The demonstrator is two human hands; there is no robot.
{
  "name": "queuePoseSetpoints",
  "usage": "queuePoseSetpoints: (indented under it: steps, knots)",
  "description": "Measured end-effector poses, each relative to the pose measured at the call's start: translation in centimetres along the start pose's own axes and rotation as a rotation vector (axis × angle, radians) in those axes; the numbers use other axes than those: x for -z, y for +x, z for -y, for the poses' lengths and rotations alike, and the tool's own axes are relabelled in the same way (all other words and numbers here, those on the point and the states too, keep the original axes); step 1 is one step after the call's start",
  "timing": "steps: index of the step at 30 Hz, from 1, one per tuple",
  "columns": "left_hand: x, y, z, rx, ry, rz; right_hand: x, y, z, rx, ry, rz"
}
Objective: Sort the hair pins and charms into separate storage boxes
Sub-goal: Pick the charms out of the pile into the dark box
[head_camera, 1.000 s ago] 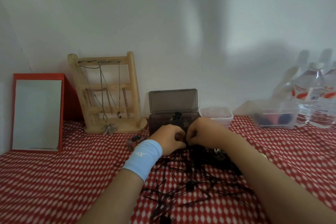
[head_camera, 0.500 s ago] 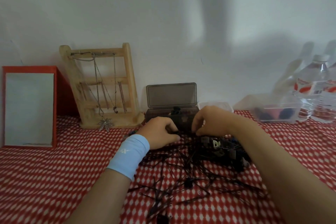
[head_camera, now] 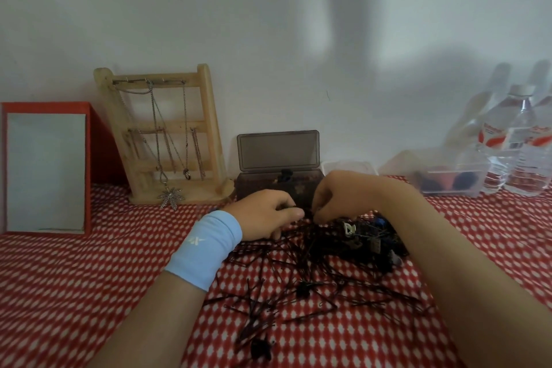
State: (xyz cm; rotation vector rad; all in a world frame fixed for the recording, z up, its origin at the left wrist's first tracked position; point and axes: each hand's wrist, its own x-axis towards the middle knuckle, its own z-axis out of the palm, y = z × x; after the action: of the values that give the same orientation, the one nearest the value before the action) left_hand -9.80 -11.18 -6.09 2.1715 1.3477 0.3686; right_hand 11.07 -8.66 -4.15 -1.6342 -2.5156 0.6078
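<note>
Hair pins [head_camera: 283,293]: thin black wire, strewn in a tangled heap on the red checked surface [head_camera: 89,278], close in front of the person. Probably light, springy and slippery. They hook into one another, so best pinched singly at the closed bend and drawn clear.

Charms [head_camera: 358,236]: small dark cluster at the heap's far right, beside the right wrist. Lumpier, likely easier to nip.

Left hand [head_camera: 263,215], right hand [head_camera: 337,197]: fingers curled, tips nearly meeting at the heap's far edge. Whether either pinches a pin, cannot tell.

Dark box [head_camera: 257,185], lid up, just behind the hands; clear box [head_camera: 346,166] beside it.
</note>
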Motion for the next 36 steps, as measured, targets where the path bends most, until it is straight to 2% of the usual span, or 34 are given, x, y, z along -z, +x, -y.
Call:
queuePoseSetpoints:
  steps: [3,8,13,17,22,27,30,33,36]
  knots:
    - [-0.1,-1.6,-1.0,-0.061,-0.037,0.095,-0.1,-0.2,0.9,0.030,0.018,-0.019]
    - [-0.8,-3.8,-1.9,-0.161,0.083,0.228,-1.1,-1.1,2.9,0.070,0.036,-0.007]
    - [-2.6,-4.4,-1.8,-0.121,0.238,0.232,-1.8,-2.8,3.4,0.051,0.015,0.068]
    - [-2.8,-4.7,-1.6,-0.117,0.171,0.140,-2.3,-3.7,3.2,0.087,0.050,0.043]
    - [-1.5,-4.7,-0.1,-0.032,-0.061,-0.134,-2.3,-4.2,3.6,0.174,0.074,-0.048]
    - [-0.5,-4.7,1.2,0.063,-0.193,-0.203,-2.8,-3.2,5.1,0.216,0.167,-0.184]
    - [0.1,-5.0,1.7,0.098,-0.226,-0.231,-3.3,-2.1,5.8,0.238,0.234,-0.285]
    - [1.1,-5.4,2.3,0.122,-0.198,-0.249,-3.4,-1.2,6.4,0.271,0.244,-0.267]
    - [2.3,-5.7,3.6,0.091,-0.124,-0.413,-3.7,0.0,6.9,0.260,0.203,-0.251]
